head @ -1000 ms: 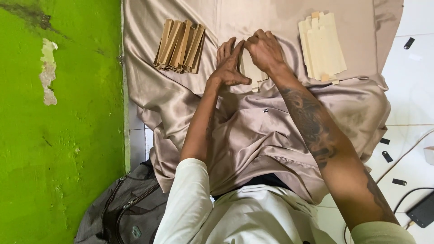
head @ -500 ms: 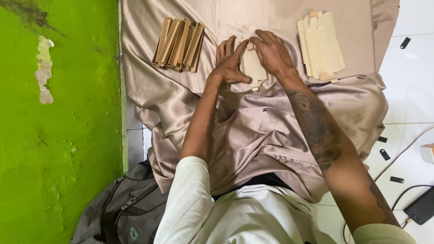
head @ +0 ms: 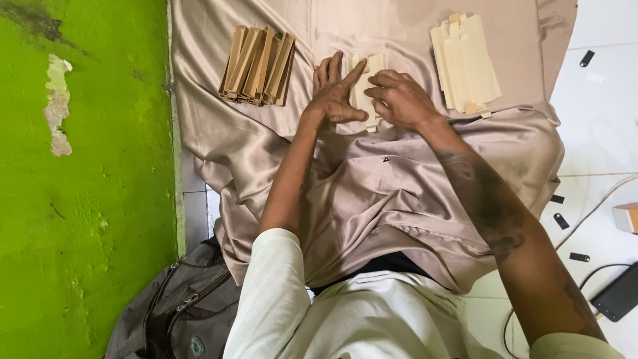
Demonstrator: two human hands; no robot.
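Centrally, our left hand (head: 334,93) lies flat with fingers extended, open, index finger stretched diagonally across a small pale card piece (head: 369,86) that rests on the satin cloth (head: 372,193). Our right hand (head: 399,100) sits just beside it, fingers curled loosely and knuckles up, fingertips touching the right edge of the same piece; whether it pinches the piece or only presses it we cannot tell. The piece lies flat under both hands, midway between two stacks.

To the left of the hands, well apart, a bundle of brown folded card pieces (head: 258,65) stands on edge, fanned slightly. To the right, a stack of pale flat card blanks (head: 465,63) lies on the cloth, edges staggered.

The cloth is beige, creased, draped over our lap and spread up over the floor. Left of it is a green wall (head: 80,199) with patches of peeled paint. A grey bag (head: 173,312) sits at lower left. On the white tiled floor (head: 598,100) at right: small dark clips (head: 561,221), a cable (head: 598,206) and a dark flat device (head: 618,292).
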